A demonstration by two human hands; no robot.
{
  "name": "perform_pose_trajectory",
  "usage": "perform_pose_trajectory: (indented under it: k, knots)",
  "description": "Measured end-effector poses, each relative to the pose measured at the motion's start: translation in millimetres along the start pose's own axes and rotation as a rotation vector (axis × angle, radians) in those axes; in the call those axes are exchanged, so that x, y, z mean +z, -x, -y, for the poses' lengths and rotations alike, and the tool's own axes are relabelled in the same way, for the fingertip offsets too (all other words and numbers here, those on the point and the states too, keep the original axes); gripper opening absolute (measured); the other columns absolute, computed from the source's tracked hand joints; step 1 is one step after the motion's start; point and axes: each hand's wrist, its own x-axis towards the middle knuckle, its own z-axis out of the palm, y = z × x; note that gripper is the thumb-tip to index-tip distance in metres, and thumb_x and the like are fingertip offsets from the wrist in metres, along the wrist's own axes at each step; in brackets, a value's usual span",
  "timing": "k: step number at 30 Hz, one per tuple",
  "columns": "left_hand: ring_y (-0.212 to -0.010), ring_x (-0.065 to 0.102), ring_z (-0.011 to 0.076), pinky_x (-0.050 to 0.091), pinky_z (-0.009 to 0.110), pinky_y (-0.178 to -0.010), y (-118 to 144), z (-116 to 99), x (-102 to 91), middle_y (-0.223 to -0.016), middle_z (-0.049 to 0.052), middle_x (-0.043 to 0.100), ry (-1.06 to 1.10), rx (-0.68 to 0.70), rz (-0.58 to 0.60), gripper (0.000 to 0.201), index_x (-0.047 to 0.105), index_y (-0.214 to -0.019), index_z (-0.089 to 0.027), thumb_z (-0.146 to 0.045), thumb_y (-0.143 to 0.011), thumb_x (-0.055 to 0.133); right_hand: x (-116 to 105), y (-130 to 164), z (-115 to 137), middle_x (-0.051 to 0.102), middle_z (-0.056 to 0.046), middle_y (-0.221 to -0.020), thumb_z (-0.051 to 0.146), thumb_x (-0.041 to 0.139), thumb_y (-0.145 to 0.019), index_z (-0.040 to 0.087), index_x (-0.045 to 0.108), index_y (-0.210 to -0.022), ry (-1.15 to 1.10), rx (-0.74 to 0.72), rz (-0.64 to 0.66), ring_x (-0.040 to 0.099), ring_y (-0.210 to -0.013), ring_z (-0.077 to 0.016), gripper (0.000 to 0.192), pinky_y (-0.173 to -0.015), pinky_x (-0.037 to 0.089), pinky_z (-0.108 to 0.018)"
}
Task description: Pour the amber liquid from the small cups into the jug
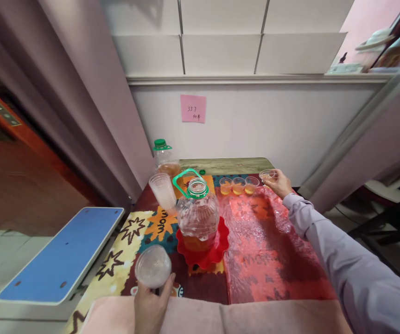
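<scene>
My left hand, low in the view, is closed round a clear plastic cup; whether more cups are nested in it I cannot tell. At the far right of the table, my right hand grips the rim of a small clear cup. Left of it, three cups with yellow liquid stand in a row. Between my hands, an uncapped clear jug with a green handle and amber liquid in its bottom stands on a red scalloped plate.
A stack of clear cups leans near the jug. Behind it stands a second jug with a green cap. A loose green cap lies at the back. Red film covers the table's right side; a pink cloth lies along the front.
</scene>
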Motion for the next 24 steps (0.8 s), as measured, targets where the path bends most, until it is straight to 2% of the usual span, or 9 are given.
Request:
perform_pose_trajectory:
  k: [7, 11, 16, 24]
  knots:
    - [-0.081, 0.076, 0.0367, 0.06, 0.046, -0.078, 1.2, 0.4, -0.7, -0.08, 0.014, 0.079, 0.015, 0.03, 0.001, 0.063, 0.069, -0.083, -0.02, -0.077, -0.057, 0.079, -5.6, -4.5, 18.1, 0.072, -0.017, -0.128, 0.034, 0.07, -0.079, 0.018, 0.065, -0.137, 0.217, -0.176, 0.1, 0.067, -0.114, -0.0349, 0.06, -0.098, 0.053, -0.047]
    - [-0.082, 0.076, 0.0375, 0.06, 0.046, -0.077, 0.7, 2.6, -0.3, -0.082, 0.015, 0.08, 0.016, 0.027, 0.016, 0.064, 0.07, -0.083, -0.02, -0.077, -0.057, 0.078, -7.7, -3.5, 23.2, 0.07, -0.016, -0.134, 0.025, 0.067, -0.079, 0.02, 0.063, -0.141, 0.304, -0.231, 0.119, 0.064, -0.119, -0.0353, 0.063, -0.099, 0.053, -0.048]
    - [-0.081, 0.076, 0.0367, 0.06, 0.044, -0.075, 0.7, 5.5, 1.0, -0.081, 0.014, 0.08, 0.008, 0.051, 0.003, 0.064, 0.07, -0.081, -0.021, -0.08, -0.058, 0.078, -10.6, -4.9, 29.1, 0.069, -0.015, -0.136, 0.024, 0.066, -0.081, 0.022, 0.061, -0.144, 0.376, -0.284, 0.134, 0.062, -0.121, -0.0346, 0.064, -0.098, 0.054, -0.047]
    - [-0.077, 0.075, 0.0335, 0.061, 0.042, -0.072, 1.2, 4.8, 1.1, -0.077, 0.012, 0.078, -0.01, 0.105, 0.0, 0.06, 0.068, -0.079, -0.021, -0.078, -0.062, 0.077, -13.7, -8.1, 42.1, 0.066, -0.018, -0.141, 0.021, 0.062, -0.085, 0.017, 0.061, -0.145, 0.459, -0.398, 0.182, 0.057, -0.128, -0.0353, 0.06, -0.1, 0.051, -0.046]
